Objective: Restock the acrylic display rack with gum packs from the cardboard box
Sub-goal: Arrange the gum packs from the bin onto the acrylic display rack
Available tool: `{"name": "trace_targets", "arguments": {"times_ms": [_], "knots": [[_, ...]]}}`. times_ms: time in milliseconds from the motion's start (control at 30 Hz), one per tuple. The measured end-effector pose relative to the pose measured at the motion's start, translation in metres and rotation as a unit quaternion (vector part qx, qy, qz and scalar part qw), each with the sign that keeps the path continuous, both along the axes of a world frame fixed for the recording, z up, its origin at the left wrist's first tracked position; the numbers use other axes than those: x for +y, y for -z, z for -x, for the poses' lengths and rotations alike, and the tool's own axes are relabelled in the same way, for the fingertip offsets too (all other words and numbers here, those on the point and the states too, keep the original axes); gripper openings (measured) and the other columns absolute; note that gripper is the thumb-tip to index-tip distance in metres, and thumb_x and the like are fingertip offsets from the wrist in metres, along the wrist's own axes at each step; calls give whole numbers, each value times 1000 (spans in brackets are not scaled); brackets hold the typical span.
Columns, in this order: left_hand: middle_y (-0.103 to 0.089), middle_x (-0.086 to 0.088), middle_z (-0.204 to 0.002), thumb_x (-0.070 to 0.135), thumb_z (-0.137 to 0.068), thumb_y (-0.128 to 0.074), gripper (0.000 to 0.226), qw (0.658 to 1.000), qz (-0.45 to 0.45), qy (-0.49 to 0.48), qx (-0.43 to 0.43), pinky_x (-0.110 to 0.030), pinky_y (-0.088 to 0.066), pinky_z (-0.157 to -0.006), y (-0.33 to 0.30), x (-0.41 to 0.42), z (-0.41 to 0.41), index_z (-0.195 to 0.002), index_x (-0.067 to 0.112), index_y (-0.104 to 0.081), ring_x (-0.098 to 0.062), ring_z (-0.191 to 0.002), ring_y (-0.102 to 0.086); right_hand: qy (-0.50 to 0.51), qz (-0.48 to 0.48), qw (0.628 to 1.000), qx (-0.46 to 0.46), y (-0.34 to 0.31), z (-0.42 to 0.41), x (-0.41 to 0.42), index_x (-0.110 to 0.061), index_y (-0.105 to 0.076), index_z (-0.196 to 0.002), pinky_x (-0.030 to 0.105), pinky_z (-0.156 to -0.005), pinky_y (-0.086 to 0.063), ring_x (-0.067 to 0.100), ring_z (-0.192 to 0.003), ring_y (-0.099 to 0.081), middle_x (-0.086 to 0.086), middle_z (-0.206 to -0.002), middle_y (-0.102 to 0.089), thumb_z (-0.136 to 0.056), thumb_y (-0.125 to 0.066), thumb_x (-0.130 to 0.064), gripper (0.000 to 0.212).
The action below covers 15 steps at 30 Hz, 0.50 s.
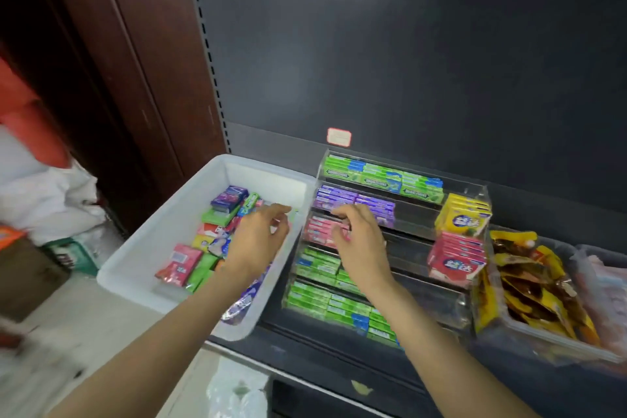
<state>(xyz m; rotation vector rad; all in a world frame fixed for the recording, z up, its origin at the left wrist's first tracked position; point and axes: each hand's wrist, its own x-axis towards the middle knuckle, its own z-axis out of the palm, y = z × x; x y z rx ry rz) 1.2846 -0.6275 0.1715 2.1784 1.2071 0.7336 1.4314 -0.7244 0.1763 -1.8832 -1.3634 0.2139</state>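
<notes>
The right hand [356, 241] is pinching a pink gum pack [324, 231] at the acrylic rack's [475, 193] left edge; the left hand [258, 241] is hovering, fingers loosely curled, holding nothing, over the white bin [163, 234].

The bin [142, 248] of loose packs [183, 263] sits to my left on the shelf [305, 346], touching the tiered rack [475, 200] on its right. Another tray [529, 329] of pouches lies right of the rack. My left hand [258, 241] hangs over the bin, my right hand [359, 241] over the rack's 3rd tier.
</notes>
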Motion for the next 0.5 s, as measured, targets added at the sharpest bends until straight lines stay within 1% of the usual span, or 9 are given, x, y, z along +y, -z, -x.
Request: {"name": "trace_targets", "arguments": {"times_ms": [67,133,200,267,333,433,500], "knots": [[-69,-7,-110,8,-88,-56,30,999,14,-28,24,-21,-44,-83,10,23,43,-117,10,-64,-15,-87,-60,-32,20,999,6,7,31,23,-11,-60,-112,28,-94,-38,18,-107,-51,3,-111,-52,-88,-56,-6,25],[-65,-9,-118,12,-89,-58,30,996,29,-39,69,-27,-43,-90,21,45,81,-119,12,-64,-23,-101,-62,-57,52,997,23,14,61,46,-11,-59,-115,28,-93,-39,18,-106,-53,4,-112,-52,-89,-55,-6,28],[-60,-9,-124,18,-90,-59,34,991,44,-24,122,-29,-40,-94,32,65,111,-123,14,-60,-27,-111,-57,-74,93,992,30,21,86,66,-10,-56,-119,26,-94,-39,17,-107,-52,5,-115,-52,-90,-53,-7,30],[-55,-9,-129,21,-90,-58,41,985,61,16,161,-28,-37,-95,42,82,131,-130,15,-53,-27,-116,-53,-84,145,986,25,31,106,83,-11,-52,-124,21,-92,-34,17,-112,-50,7,-120,-50,-92,-53,-10,32],[-49,-8,-136,19,-90,-56,48,977,74,67,191,-28,-36,-98,54,96,141,-136,18,-46,-26,-120,-50,-80,201,976,23,41,119,96,-12,-47,-129,20,-91,-33,18,-117,-48,8,-127,-48,-93,-52,-13,36],[-33,-4,-150,22,-89,-57,61,956,86,146,239,-32,-34,-107,67,110,145,-144,22,-32,-24,-131,-39,-52,276,960,8,50,128,106,-11,-38,-138,24,-95,-33,21,-122,-45,11,-135,-43,-95,-50,-15,45],[-19,0,-156,28,-89,-60,72,940,84,195,267,-34,-29,-112,73,116,144,-149,22,-22,-22,-139,-28,-38,320,947,5,51,131,111,-11,-32,-142,25,-94,-35,24,-120,-46,14,-134,-41,-94,-52,-14,51]]}}
